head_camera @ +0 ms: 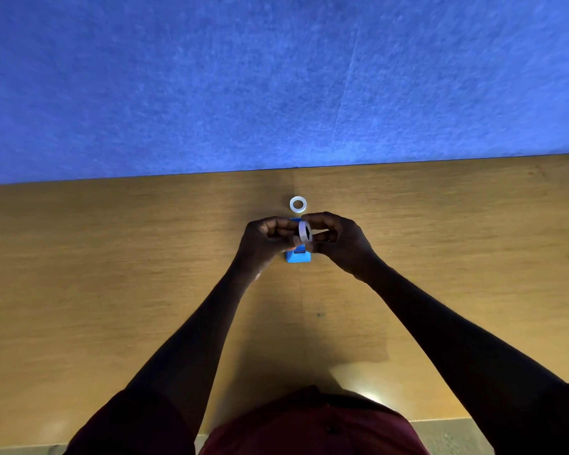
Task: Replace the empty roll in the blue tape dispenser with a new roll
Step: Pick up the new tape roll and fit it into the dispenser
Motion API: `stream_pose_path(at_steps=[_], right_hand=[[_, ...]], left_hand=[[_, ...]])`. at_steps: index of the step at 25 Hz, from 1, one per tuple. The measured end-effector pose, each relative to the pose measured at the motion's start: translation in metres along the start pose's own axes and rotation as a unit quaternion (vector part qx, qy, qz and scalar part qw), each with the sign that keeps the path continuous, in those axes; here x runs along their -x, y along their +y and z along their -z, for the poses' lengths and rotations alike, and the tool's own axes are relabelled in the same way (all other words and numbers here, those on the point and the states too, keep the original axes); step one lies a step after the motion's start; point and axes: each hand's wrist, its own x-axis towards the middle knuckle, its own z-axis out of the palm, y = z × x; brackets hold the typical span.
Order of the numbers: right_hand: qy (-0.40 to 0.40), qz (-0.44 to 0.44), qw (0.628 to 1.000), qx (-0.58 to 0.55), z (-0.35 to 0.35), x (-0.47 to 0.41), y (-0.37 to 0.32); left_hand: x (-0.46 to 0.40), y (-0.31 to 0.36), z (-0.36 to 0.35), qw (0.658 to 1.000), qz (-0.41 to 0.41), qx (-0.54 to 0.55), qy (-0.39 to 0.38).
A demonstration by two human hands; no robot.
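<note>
The blue tape dispenser (298, 256) lies on the wooden table (112, 274), mostly hidden under my hands. Just above it, a white tape roll (304, 230) stands on edge between my hands. My right hand (337, 240) pinches it with thumb and fingertips. My left hand (266, 239) has curled fingers at the roll's left side; I cannot tell whether they grip the roll or a small dark part. A second white ring of tape (298, 204) lies flat on the table just beyond the dispenser.
A blue felt wall (276, 80) rises along the table's far edge. The table's near edge runs by my red shirt (312, 425). A small dark mark (320, 314) sits on the wood between my forearms.
</note>
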Motion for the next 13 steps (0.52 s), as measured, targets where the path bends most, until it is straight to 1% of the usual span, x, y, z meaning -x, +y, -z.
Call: stream_pose_path(at_steps=[4, 13], right_hand=[[0.004, 0.000, 1.000, -0.002, -0.0012, 0.0011, 0.0015], [0.007, -0.011, 1.000, -0.003, -0.0046, -0.0024, -0.0003]], left_hand=[[0.0026, 0.0006, 0.0003, 1.000, -0.008, 0.008, -0.014], [0.0010, 0.0030, -0.0001, 1.000, 0.002, 0.016, -0.006]])
